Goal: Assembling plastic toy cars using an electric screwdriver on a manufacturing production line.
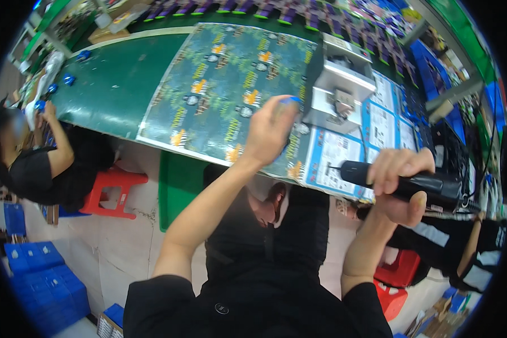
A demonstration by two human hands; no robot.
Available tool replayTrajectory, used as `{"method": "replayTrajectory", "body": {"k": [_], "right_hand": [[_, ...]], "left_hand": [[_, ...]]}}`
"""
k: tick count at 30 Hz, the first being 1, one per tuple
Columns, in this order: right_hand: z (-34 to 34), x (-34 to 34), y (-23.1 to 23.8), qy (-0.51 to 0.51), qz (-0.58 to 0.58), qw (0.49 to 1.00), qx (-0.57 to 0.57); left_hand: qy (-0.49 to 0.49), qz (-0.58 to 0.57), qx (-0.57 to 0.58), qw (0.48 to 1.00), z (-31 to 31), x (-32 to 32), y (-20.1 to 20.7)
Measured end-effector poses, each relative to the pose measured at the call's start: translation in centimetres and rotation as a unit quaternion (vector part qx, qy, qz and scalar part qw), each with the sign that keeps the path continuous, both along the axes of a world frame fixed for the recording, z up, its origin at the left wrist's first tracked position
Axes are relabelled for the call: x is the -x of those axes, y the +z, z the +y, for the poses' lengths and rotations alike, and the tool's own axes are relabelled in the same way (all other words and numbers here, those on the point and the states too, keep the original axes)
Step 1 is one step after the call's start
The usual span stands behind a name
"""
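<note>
Head view: right hand (pixel 399 179) nearest, clamped round the body of a black electric screwdriver (pixel 437 189). Its tip points left over the printed sheets (pixel 332 163); the fist-like grip probably serves to steady the tool and keep its tip free. Left hand (pixel 269 129), somewhat farther, has its fingers curled together on a small blue piece (pixel 290 100); much of the piece is hidden, so its exact hold cannot be told. Piece is just left of an open metal box (pixel 352 79), likely set between the hands for easy reach from both sides. A patterned mat (pixel 214 84) lies left of the box, presumably to shield the green table (pixel 129 79). Far left, loose blue pieces (pixel 69 79) lie near a co-worker (pixel 36 160). Far edge: a row of purple-and-green items (pixel 265 12), perhaps lined up to stay in order.
</note>
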State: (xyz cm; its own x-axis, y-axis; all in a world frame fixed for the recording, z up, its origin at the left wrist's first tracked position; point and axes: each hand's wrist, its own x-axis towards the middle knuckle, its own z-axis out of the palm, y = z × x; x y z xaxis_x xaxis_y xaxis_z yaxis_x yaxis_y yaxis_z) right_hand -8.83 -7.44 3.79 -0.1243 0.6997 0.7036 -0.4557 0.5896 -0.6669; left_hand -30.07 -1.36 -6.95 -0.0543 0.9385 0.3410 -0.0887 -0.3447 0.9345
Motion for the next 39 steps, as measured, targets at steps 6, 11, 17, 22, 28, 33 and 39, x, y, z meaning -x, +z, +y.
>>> {"method": "replayTrajectory", "body": {"k": [6, 11, 17, 22, 28, 33, 39], "right_hand": [[0.5, -4.9, -5.0, -0.12, -0.067, 0.988, 0.071], [0.6, -6.3, -6.7, -0.138, -0.026, 0.983, 0.12], [1.6, -6.1, -7.1, -0.13, -0.001, 0.983, 0.131], [1.6, -6.5, -7.2, -0.137, 0.001, 0.982, 0.128], [-1.3, -9.9, -5.8, -0.129, 0.042, 0.985, 0.109], [-4.5, -13.2, -5.0, -0.17, 0.009, 0.971, 0.166], [-7.3, -17.7, -2.7, -0.122, -0.106, 0.961, 0.224]], "left_hand": [[-0.059, 0.577, -0.332, 0.744, 3.5, 5.2, 0.1], [-0.053, 0.71, -0.261, 0.652, 4.7, 16.2, 1.8], [0.154, 0.732, -0.163, 0.643, 0.6, 26.5, 1.9], [0.049, 0.576, -0.261, 0.773, -2.8, 13.2, 2.4], [-0.062, 0.361, -0.387, 0.846, -1.1, -6.6, 3.6], [-0.179, 0.271, -0.351, 0.878, 0.3, -18.3, 3.6], [-0.139, 0.303, -0.249, 0.909, 6.3, -32.9, 0.6]]}}
